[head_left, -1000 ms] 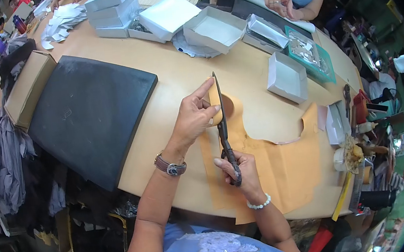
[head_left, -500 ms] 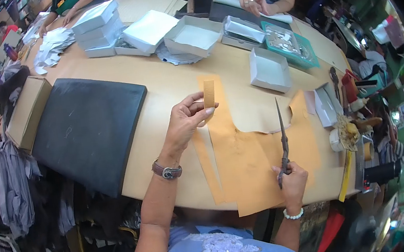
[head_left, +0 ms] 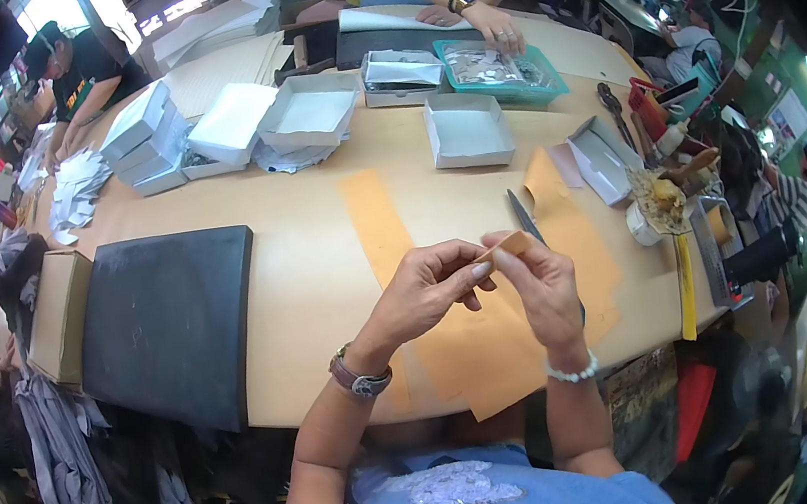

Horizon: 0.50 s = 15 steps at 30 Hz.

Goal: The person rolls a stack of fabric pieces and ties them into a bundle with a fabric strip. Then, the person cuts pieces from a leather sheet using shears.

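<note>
A short tan-orange strip (head_left: 506,251) is held between both hands above the table. My left hand (head_left: 433,291) pinches its left end with thumb and fingers. My right hand (head_left: 544,290) closes on the other end, thumb toward me. Behind the right hand, the dark blade of the scissors (head_left: 524,215) shows; the hand covers most of the rest, and I cannot tell whether it touches them. Beneath both hands spreads a cut orange sheet (head_left: 482,358), with a long arm reaching away on the left and a curled edge on the right.
A black board (head_left: 171,326) lies at left beside a cardboard box (head_left: 59,314). White box trays (head_left: 469,131), stacked boxes (head_left: 143,138) and a teal tray (head_left: 544,84) stand farther back. A glue-crusted pot (head_left: 646,220) sits at right. Across the table, a co-worker's hand (head_left: 497,31) reaches over the teal tray.
The raised strip has come down and tilted between both hands. My right hand has moved up and left from the scissors' handles to the strip. The view has shifted.
</note>
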### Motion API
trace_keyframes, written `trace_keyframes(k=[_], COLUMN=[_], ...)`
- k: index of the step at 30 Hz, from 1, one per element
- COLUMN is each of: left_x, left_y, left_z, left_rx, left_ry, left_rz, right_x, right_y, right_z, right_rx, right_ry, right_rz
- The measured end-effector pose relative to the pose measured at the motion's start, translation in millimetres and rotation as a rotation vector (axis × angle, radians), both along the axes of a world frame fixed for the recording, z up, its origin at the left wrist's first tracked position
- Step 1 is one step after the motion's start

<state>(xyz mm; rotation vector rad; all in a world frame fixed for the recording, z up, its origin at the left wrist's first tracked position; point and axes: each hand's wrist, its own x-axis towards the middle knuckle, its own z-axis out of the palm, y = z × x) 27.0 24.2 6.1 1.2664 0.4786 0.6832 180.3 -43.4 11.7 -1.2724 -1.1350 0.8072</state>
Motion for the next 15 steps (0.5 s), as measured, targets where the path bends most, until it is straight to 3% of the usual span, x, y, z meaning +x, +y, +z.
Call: trace_keyframes(k=[1, 5, 9, 15], left_x=[2, -22, -53, -62], left_y=[-3, -4, 0, 21], left_z=[3, 6, -1, -27], left_rx=[0.001, 0.054, 0.030, 0.012], left_ry=[0.009, 0.225, 0.386, 0.372], left_rz=[0.001, -0.022, -0.035, 0.093], right_x=[-1, 35, 113, 170], right_y=[5, 14, 10, -2], right_z=[0, 3, -12, -33], right_rx=[0.019, 0.093, 0.181, 0.125], right_ry=[0.057, 0.277, 0.345, 0.296], right_rz=[0.033, -0.277, -0.518, -0.679])
